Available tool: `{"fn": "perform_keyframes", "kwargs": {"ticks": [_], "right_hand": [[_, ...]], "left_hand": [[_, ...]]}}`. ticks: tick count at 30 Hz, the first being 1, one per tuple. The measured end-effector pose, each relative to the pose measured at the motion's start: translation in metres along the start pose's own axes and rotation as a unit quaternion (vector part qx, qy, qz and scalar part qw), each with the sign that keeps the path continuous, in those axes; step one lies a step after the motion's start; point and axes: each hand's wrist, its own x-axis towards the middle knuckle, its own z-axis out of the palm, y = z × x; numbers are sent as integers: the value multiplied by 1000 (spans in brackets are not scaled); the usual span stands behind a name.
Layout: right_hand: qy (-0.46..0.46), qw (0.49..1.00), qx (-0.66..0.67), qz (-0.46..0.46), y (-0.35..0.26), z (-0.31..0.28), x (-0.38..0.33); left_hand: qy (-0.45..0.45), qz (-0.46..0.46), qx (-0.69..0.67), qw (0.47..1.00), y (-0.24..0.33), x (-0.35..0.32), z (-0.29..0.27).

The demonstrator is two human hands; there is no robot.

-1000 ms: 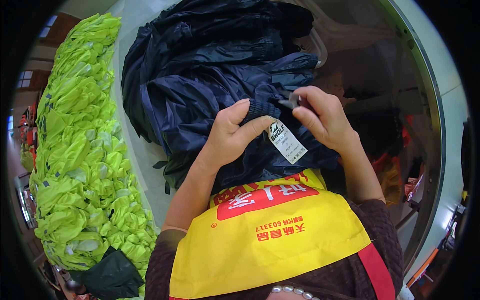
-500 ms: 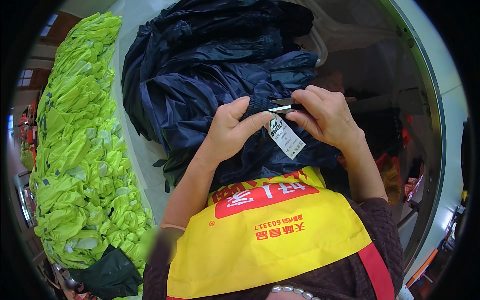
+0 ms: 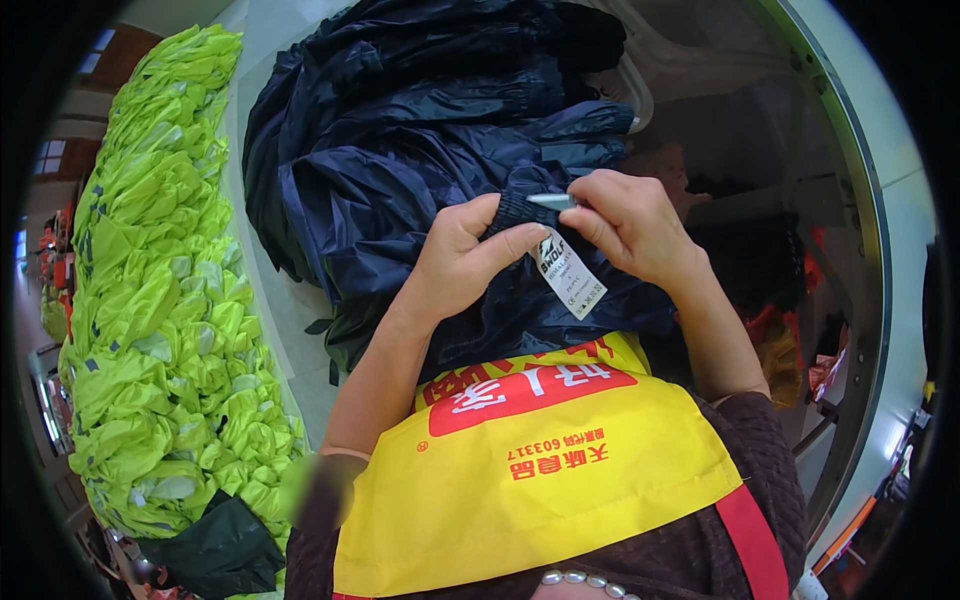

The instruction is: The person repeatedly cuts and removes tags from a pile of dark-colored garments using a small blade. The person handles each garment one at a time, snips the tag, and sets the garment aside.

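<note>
A pile of dark navy garments [image 3: 400,150] lies on the pale table in front of me. My left hand [image 3: 462,262] pinches a fold of the top navy garment, thumb pressing at the top of a white hang tag [image 3: 568,272] that dangles from it. My right hand [image 3: 625,225] is closed around a small silver tool [image 3: 550,201], its tip pointing left at the fabric just above the tag. The two hands almost touch over the tag.
A long heap of fluorescent yellow-green garments [image 3: 150,300] runs down the left side. A dark green bundle [image 3: 215,545] lies at its near end. I wear a yellow apron [image 3: 530,480] with a red patch. A pale table edge [image 3: 850,200] curves along the right.
My right hand has shifted slightly up and left, bringing the silver tool closer to the garment above the tag. My left hand has tightened its pinch on the fabric.
</note>
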Motion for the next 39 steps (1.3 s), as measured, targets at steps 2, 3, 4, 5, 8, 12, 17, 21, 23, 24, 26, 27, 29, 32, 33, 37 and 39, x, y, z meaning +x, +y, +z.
{"fn": "perform_keyframes", "kwargs": {"ticks": [2, 3, 4, 5, 8, 12, 17, 21, 23, 24, 26, 27, 29, 32, 33, 37, 39], "right_hand": [[42, 984, 157, 74, 2, 3, 3], [42, 967, 222, 115, 9, 6, 6], [36, 958, 251, 133, 12, 5, 10], [17, 949, 285, 132, 13, 5, 15], [-38, 933, 332, 132, 18, 14, 34], [-197, 857, 457, 137, 30, 27, 52], [-202, 910, 330, 149, 25, 27, 51], [67, 939, 310, 130, 18, 7, 53], [139, 932, 312, 119, -4, -5, 51], [158, 942, 279, 102, -15, -8, 48], [91, 979, 179, -31, -24, -12, 36], [50, 985, 123, -113, -30, -9, 31], [19, 975, 143, -168, -52, 17, 20], [-72, 961, 198, -182, -88, 53, 15], [-86, 955, 216, -183, -91, 68, 16], [-160, 949, 168, -215, -91, 115, 21], [-171, 936, 214, -221, -84, 130, 19]], "left_hand": [[-20, -3, 23, 1000, -5, 0, -6], [-30, -4, 34, 999, -7, 0, -8], [-31, -8, 26, 999, -6, 0, -8], [-31, -11, 18, 999, -5, -1, -7], [-34, -48, 2, 998, 12, -5, -7], [-69, 32, 94, 993, 31, -10, -19], [-33, 117, 188, 975, 45, -29, -29], [70, -36, 164, 983, 37, -60, -27], [153, 59, 329, 930, 27, -66, -33], [192, 104, 408, 886, 24, -68, -38], [309, 136, 488, 805, 34, -67, -65], [365, 127, 483, 786, 45, -64, -75], [387, 231, 515, 729, 54, -63, -106], [417, 231, 419, 773, 50, -63, -111], [422, 288, 282, 812, 34, -55, -114], [162, 236, -223, 932, 15, -36, -82], [30, 185, -321, 928, 0, -26, -72]]}}
